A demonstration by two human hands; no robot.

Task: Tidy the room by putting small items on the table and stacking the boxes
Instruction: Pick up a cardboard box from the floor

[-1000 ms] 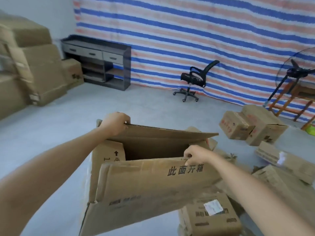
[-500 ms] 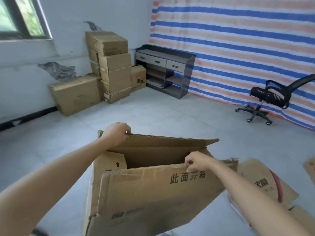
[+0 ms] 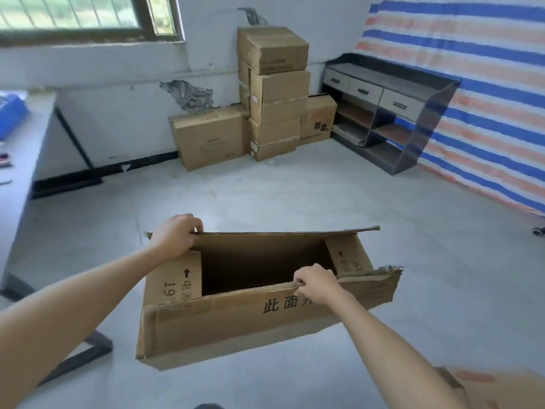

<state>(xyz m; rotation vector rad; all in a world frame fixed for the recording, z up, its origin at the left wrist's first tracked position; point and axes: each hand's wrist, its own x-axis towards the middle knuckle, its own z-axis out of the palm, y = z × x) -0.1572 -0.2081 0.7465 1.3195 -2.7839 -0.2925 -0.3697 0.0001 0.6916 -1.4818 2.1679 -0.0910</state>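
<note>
Cardboard box [image 3: 241, 323]: held clear of the floor [image 3: 295, 196] with its open top up, hanging from two flaps pinched in the person's fingers. Nothing shows in its dark inside.
Left hand [image 3: 177, 234]: fingers curl over the far flap near its left end and grip the edge.
Right hand [image 3: 317, 283]: fingers fold round the near flap, right of its middle, just above the printed characters.
Stack of boxes [image 3: 277, 93]: well beyond the fingertips, against the far wall, with a wide carton [image 3: 209, 137] on its left and a dark shelf unit [image 3: 392, 113] on its right.
Table [image 3: 20, 172]: well to the left of the left fingers, with a blue item [image 3: 10, 116] on it.
Step, as judged: carrying the box toward the stack.
Risk: the near flap is torn and ragged just right of the right fingers. With the box's weight hanging from thin flaps, one could rip or fold and drop the box. Another carton [image 3: 486, 385] lies low beneath the right forearm and could catch a foot.
</note>
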